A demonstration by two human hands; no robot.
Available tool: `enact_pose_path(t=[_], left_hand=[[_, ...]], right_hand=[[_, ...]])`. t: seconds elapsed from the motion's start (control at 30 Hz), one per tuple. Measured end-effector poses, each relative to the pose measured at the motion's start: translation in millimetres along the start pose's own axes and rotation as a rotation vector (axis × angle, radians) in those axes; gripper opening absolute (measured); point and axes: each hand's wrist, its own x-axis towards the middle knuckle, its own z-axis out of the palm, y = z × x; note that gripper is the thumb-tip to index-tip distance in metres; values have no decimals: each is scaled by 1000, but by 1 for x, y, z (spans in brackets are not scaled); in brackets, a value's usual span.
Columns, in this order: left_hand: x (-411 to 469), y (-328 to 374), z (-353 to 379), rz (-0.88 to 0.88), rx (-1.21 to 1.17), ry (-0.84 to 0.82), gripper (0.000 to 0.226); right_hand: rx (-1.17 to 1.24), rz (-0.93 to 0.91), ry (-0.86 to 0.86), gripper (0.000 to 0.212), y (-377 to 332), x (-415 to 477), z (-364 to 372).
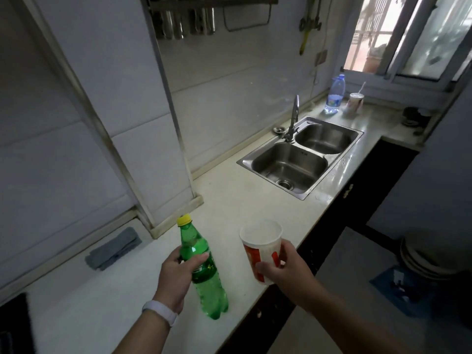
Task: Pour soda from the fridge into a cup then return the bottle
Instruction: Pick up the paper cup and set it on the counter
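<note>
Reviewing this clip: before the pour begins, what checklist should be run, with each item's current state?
1. Green soda bottle firmly held: ok, the left hand grips its middle.
2. Yellow cap removed: not ok, it is on the bottle.
3. Paper cup mouth up: ok, held by the right hand.
4. Cup empty inside: ok, it looks empty.
5. A hand free to unscrew the cap: not ok, both are occupied.
6. Bottle base resting on the countertop: cannot tell.
</note>
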Motion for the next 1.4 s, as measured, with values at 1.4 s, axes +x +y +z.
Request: enact_pose_path(t=[1.4], left_hand=[[48, 26, 38, -15, -109, 945, 30]], right_hand=[[-435, -110, -778, 66, 46, 293, 69]])
